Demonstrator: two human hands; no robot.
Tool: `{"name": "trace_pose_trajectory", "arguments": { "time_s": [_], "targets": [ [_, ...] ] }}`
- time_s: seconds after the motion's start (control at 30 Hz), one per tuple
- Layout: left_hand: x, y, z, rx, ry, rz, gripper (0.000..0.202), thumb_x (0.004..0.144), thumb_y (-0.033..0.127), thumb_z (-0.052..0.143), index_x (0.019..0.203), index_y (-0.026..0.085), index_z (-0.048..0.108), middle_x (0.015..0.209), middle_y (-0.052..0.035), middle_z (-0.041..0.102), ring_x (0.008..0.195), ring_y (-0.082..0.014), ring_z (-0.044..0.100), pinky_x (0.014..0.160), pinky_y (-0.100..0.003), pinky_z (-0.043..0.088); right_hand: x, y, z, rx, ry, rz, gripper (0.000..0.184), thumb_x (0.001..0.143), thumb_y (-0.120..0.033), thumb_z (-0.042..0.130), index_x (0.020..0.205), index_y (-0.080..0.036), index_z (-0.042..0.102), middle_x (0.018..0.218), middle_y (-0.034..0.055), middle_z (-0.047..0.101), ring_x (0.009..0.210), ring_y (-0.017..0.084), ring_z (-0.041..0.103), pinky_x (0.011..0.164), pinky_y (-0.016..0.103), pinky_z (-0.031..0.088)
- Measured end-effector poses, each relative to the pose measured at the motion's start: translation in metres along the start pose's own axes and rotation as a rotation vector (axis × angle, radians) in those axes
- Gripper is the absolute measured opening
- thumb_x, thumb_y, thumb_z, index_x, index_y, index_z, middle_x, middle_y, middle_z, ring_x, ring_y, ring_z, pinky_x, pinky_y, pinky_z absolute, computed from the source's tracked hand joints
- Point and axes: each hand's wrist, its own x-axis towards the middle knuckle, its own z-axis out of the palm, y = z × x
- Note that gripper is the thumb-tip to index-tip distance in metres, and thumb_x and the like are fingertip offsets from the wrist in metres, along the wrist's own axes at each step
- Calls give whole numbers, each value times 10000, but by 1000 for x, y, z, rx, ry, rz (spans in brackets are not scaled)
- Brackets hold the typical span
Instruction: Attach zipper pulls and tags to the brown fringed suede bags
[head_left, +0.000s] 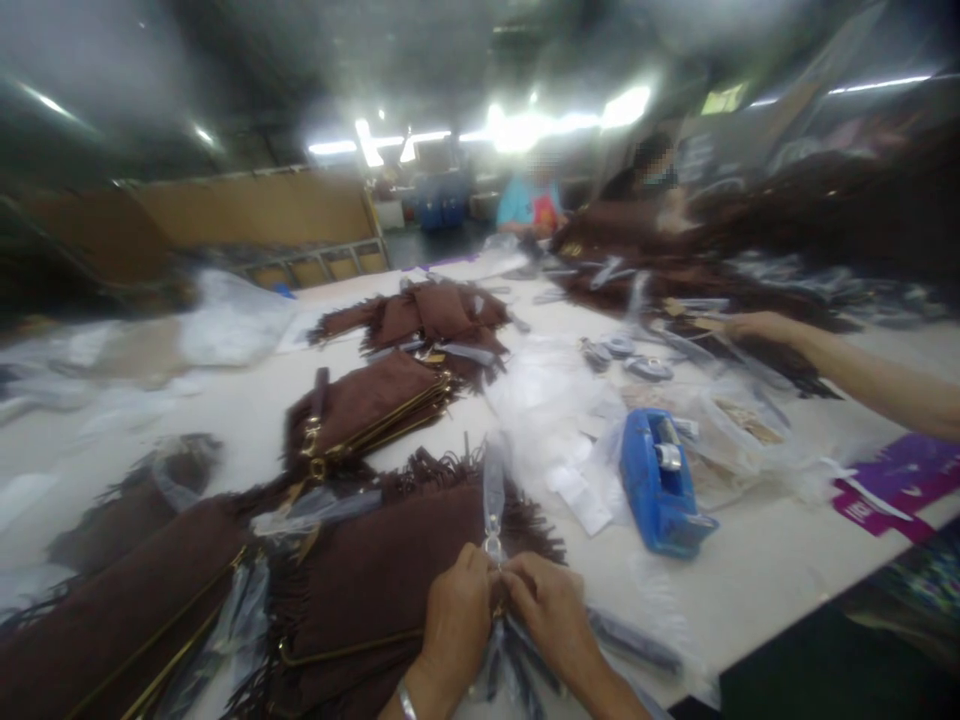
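Clasp [493,548] on fringed bag [375,580] | left hand [456,610] — right hand [551,605] | both grips pinching it, knuckles up

Bags [375,400] lie left on the bench [750,570], tape dispenser [660,480] right, tape rolls [622,355] behind it.

Found on the white table [750,560]: brown bags [375,400], blue tape dispenser [660,480], clear plastic [547,410], tape rolls [622,350], purple cards [892,480].
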Motion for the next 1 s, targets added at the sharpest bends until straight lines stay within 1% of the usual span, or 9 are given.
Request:
{"name": "trace_pose_trajectory", "arguments": {
  "time_s": [0.1,0.2,0.4,0.5,0.6,0.7,0.83,0.93,1.0],
  "targets": [
    [-2,-3,1,9,36,45,214,919,175,385,860,188,591,850,-76,601,748,-201,595,632,-282,370,-2,0,-4,44,-25,15,220,897,-215,489,759,-219,660,756,-12,677,746,159,618,705,261,397],
    [-2,-4,-8,-206,78,61,208,926,227,392,807,197,559,808,-50,594,749,-187,583,668,-276,396,-3,2,-13,88,-65,28,174,896,-233,502,854,-230,671,809,-13,696,788,166,632,719,259,415],
    [-1,-9,-26,-796,-70,-184,178,893,343,461,783,205,487,539,54,516,448,-109,440,451,-209,321,0,-3,-20,-13,-50,-90,159,913,-223,474,976,-234,620,914,13,662,857,176,614,757,273,425],
    [1,-10,-28,-856,-76,-182,189,879,361,494,787,196,492,535,55,527,441,-94,436,441,-197,317,3,-12,-15,-78,-38,-208,196,930,-189,430,980,-229,616,957,34,620,907,175,591,780,276,415],
    [6,-11,-27,-885,-70,-159,193,872,357,517,788,184,510,538,53,527,450,-86,438,447,-190,333,6,-18,-12,-126,-44,-234,221,937,-181,408,878,-216,618,882,27,590,849,168,575,749,280,402],
    [11,-12,-23,-970,-24,-168,212,879,378,510,837,171,525,537,51,527,444,-87,443,432,-188,341,10,-17,-15,-58,-29,-179,208,927,-213,440,823,-207,620,837,18,591,823,171,572,742,287,398],
    [13,-8,-15,-1089,6,-210,295,818,373,597,1012,159,537,739,4,614,494,-94,509,404,-186,354,17,-8,-20,251,-27,3,172,880,-297,535,804,-204,659,822,9,634,819,180,596,744,285,421],
    [11,1,-11,-1036,-68,-223,251,758,316,666,933,147,604,716,13,608,476,-80,486,413,-182,342,20,0,-20,440,-45,80,177,839,-337,582,823,-190,680,819,19,652,816,196,601,749,295,439],
    [11,7,-10,-985,-45,-199,170,748,283,676,840,145,644,692,21,596,487,-74,480,453,-188,362,20,2,-19,505,-55,97,194,823,-353,597,838,-182,686,817,26,657,810,203,602,749,300,446]
  ]
}}
